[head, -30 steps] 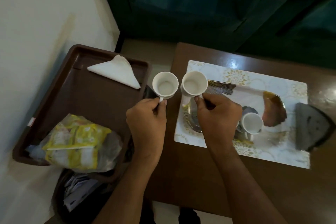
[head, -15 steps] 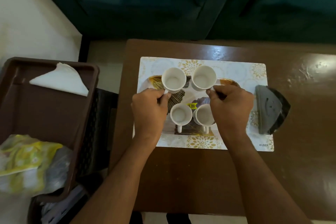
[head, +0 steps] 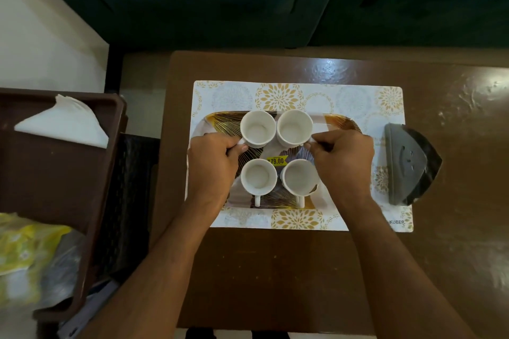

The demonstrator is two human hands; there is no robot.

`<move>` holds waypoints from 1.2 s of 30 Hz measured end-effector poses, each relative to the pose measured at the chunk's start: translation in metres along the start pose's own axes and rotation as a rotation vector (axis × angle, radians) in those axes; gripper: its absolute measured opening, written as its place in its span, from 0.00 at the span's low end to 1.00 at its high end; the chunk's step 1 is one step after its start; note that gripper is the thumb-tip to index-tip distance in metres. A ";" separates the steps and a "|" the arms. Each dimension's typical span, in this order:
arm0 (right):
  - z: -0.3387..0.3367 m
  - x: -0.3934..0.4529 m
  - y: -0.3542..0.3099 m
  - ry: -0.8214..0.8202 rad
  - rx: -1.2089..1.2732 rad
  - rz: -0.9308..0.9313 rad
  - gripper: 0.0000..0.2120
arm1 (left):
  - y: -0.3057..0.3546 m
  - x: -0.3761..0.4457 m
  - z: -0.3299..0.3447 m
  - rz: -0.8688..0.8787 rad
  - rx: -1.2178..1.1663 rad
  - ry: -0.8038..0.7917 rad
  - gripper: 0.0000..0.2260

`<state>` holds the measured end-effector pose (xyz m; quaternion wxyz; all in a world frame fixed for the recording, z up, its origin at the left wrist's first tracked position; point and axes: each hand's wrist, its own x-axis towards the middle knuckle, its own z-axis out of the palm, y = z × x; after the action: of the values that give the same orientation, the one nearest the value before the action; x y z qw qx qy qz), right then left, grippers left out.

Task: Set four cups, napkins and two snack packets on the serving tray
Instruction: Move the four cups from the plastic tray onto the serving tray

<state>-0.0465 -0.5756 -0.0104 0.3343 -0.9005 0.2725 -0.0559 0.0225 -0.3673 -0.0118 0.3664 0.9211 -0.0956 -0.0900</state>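
While four white cups stand in a two-by-two block on the serving tray (head: pixel 341 121), both hands are on the far pair. The left hand (head: pixel 213 166) pinches the handle of the far-left cup (head: pixel 257 128) between thumb and fingers, and the right hand (head: pixel 343 158) pinches the handle of the far-right cup (head: pixel 294 128) the same way. These two cups touch at their rims. Whether their bases rest on the tray or are held just off it cannot be told from this angle.

Closer to the person, the near-left cup (head: pixel 258 177) and the near-right cup (head: pixel 300 180) sit free of any hand, upright, with their handles pointing toward the person. A yellow price sticker (head: pixel 276 160) shows on the tray between the four cups.

The tray, patterned with gold and dark fan lines, lies on a white placemat (head: pixel 297 92) printed with gold flowers, which lies on the brown bench (head: pixel 275 270). Just off the placemat's right edge rests a dark grey wedge-shaped object (head: pixel 410 164), partly overlapping the mat.

Left of the bench, well apart from the serving tray, a brown plastic crate (head: pixel 49 181) holds a folded white napkin (head: pixel 62 125) at its far end and yellow snack packets (head: pixel 27 256) in a clear bag at its near end. Neither napkin nor packets are on the serving tray.
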 end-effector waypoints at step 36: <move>-0.002 0.009 -0.051 -0.200 -0.344 -0.129 0.34 | 0.049 0.016 0.006 0.109 0.354 -0.158 0.33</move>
<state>-0.0165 -0.5491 0.0230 0.1970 -0.9609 0.1850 0.0599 0.0309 -0.4103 0.0159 0.1944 0.9547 -0.1881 -0.1240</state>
